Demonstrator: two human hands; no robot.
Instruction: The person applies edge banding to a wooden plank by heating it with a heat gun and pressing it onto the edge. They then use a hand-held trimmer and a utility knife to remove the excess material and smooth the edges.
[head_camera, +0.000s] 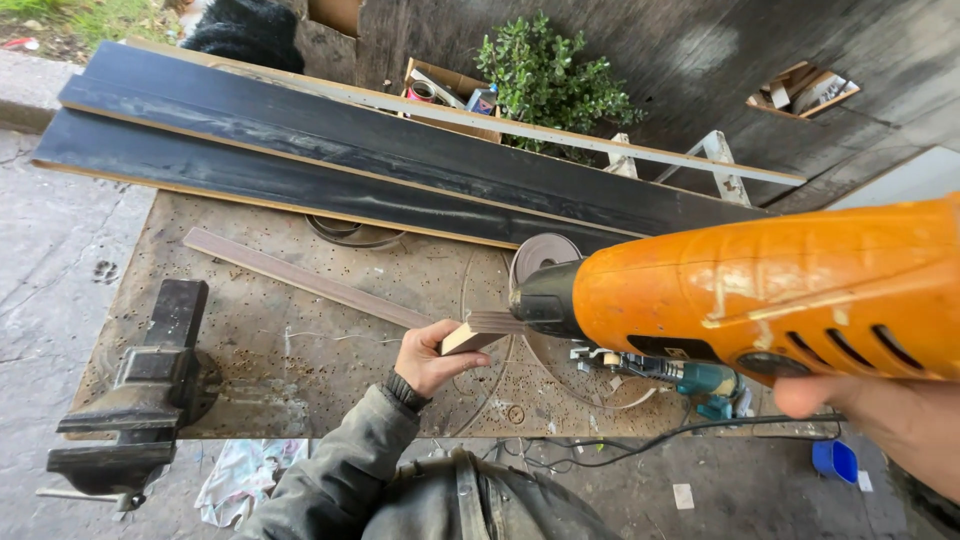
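One left hand (428, 356) grips the near end of a single wood strip (300, 277) lying across the bench (260, 345); one right hand (895, 420) wraps an orange heat gun (760, 290), nozzle at that end. Two black boards (350, 165) and one vise (145, 390) sit on the bench.

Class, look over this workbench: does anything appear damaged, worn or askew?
The benchtop is pocked with small holes and scored with curved cuts. The orange power tool is streaked with pale smears. A thin strip lies diagonally across the bench.
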